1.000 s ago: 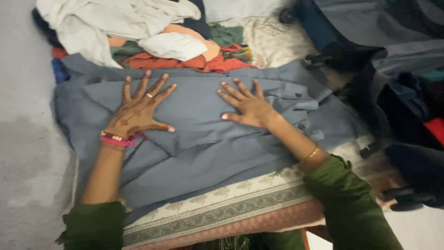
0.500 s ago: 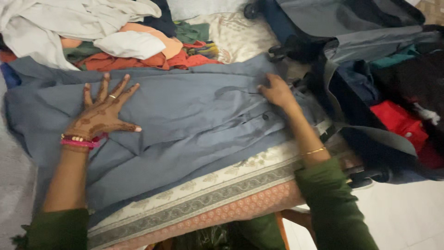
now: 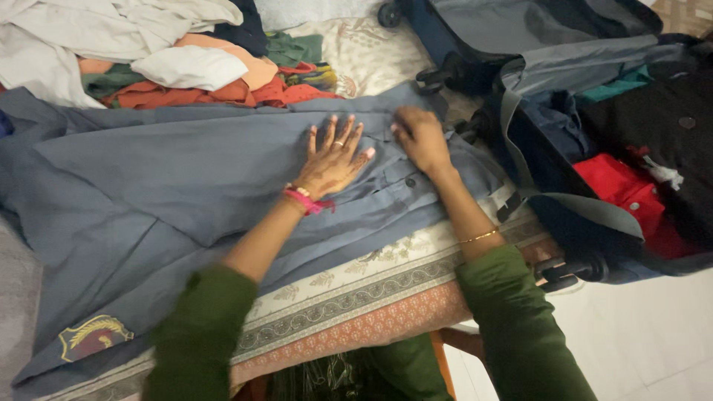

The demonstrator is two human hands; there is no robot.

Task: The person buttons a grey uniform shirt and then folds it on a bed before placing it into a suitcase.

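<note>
A large grey-blue buttoned garment (image 3: 171,186) lies spread flat across the bed, with an embroidered crest patch (image 3: 93,336) near its lower left corner. My left hand (image 3: 334,157) rests flat on the cloth near the garment's right end, fingers spread, a ring on one finger and pink bangles at the wrist. My right hand (image 3: 420,137) presses on the collar and button strip just to the right of it, fingers curled down onto the fabric. Both arms wear green sleeves.
A heap of white, orange, green and red clothes (image 3: 171,63) lies behind the garment. An open dark blue suitcase (image 3: 594,134) with red and black clothes inside sits at the right. A patterned bedsheet border (image 3: 356,297) runs along the bed's near edge, above a pale floor (image 3: 653,334).
My left hand slid from the garment's left side across to the right, ending beside my right hand. The right hand stayed at the collar area. The view shifted slightly right.
</note>
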